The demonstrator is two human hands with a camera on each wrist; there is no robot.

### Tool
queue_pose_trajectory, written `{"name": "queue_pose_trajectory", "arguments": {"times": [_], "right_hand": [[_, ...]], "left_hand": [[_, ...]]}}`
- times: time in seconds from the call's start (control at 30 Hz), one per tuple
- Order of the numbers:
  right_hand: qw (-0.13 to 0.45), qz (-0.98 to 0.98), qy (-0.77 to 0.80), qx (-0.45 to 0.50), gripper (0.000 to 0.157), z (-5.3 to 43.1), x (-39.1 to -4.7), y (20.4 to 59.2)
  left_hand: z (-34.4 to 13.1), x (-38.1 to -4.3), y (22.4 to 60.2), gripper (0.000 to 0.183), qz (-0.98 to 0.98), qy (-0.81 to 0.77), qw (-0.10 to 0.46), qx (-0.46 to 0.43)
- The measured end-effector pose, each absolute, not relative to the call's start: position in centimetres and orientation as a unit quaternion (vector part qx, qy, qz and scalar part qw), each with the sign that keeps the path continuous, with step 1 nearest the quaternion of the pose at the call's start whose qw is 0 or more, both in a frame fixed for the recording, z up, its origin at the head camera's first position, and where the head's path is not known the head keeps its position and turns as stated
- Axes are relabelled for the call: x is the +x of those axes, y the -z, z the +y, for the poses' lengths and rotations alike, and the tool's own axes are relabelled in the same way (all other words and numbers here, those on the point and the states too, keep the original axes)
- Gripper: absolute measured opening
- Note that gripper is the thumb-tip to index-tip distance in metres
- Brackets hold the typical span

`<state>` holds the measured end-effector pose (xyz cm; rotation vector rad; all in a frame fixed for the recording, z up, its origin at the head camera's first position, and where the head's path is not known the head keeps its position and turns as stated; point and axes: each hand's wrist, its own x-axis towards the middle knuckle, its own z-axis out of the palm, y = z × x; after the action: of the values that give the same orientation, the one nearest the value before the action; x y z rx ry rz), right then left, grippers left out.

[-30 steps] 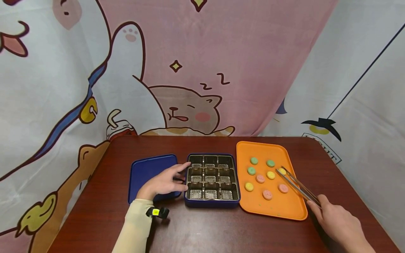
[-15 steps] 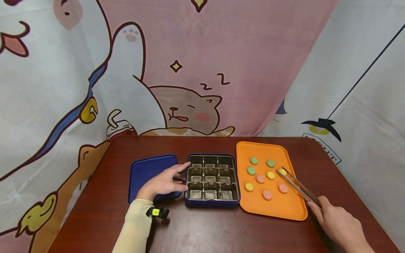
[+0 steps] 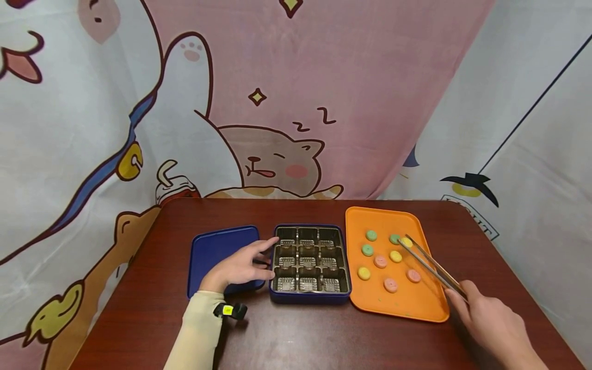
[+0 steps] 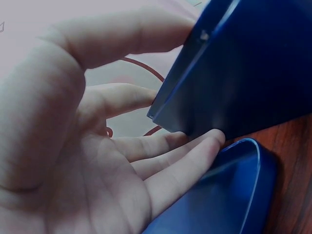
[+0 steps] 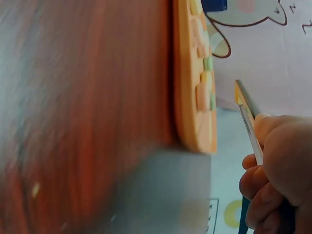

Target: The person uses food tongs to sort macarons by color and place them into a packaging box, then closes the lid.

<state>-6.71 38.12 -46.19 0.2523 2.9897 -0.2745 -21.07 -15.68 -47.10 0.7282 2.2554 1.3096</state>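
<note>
Left hand (image 3: 240,266): fingers spread, thumb and index finger reaching the left side of a blue box (image 3: 310,298); the left wrist view shows fingertips against its wall. Right hand (image 3: 495,321): fingers curled round metal tongs (image 3: 427,265), which are narrowed on a yellow macaron (image 3: 407,242) at their tips. The right wrist view puts this piece off the surface of the orange tray (image 3: 416,303); from the head view it appears just beside a green macaron (image 3: 394,239) near the far right part of the tray. Also on the tray: two more green macarons (image 3: 371,235) toward the left, three pink macarons (image 3: 380,261) in the middle and right, and two further yellow macarons (image 3: 364,273), one near the left edge and one more central. The box stands between the tray and a blue lid (image 3: 203,257); its dark insert (image 3: 297,267) has nine compartments, three rows of three. The lid lies flat, partly under the left hand and forearm. All of these are on a reddish-brown counter (image 3: 300,339). A pale sleeve (image 3: 196,329) covers the left forearm, with a black strap device (image 3: 233,311) at the wrist. Behind the counter: a printed cloth (image 3: 361,103), pink and white, with a sleeping cat figure.
</note>
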Motion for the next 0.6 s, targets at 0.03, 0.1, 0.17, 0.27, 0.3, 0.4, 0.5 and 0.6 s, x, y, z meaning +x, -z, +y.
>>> {"name": "queue_pose_trajectory", "arguments": {"times": [0.03,0.1,0.17,0.27,0.3,0.4,0.5,0.6], "right_hand": [[0.062,0.991,0.091,0.08,0.066,37.8,-6.7,46.0],[0.054,0.992,0.09,0.072,0.062,37.1,-6.7,45.7],[0.036,0.994,0.088,0.06,0.057,36.3,-6.7,45.4],[0.004,0.996,0.081,0.038,0.049,35.0,-6.5,45.0],[-0.006,0.996,0.079,0.031,0.047,34.5,-6.5,44.9],[-0.036,0.996,0.075,0.011,0.037,33.1,-6.4,44.5],[-0.056,0.995,0.078,-0.009,0.031,31.7,-6.5,44.3],[-0.069,0.994,0.078,-0.032,0.031,30.3,-6.6,44.0]], "left_hand": [[-15.7,-21.1,47.1,0.093,0.814,-0.472,0.215,0.262],[-15.7,-21.1,47.1,0.093,0.815,-0.471,0.215,0.262],[-15.7,-21.1,47.1,0.093,0.815,-0.469,0.215,0.262],[-15.6,-21.1,47.0,0.093,0.816,-0.468,0.213,0.263],[-15.6,-21.1,47.0,0.093,0.816,-0.469,0.212,0.263],[-15.7,-21.1,47.0,0.093,0.816,-0.469,0.212,0.263],[-15.7,-21.1,47.1,0.093,0.817,-0.468,0.212,0.263],[-15.7,-21.1,47.2,0.093,0.817,-0.467,0.212,0.263]]}}
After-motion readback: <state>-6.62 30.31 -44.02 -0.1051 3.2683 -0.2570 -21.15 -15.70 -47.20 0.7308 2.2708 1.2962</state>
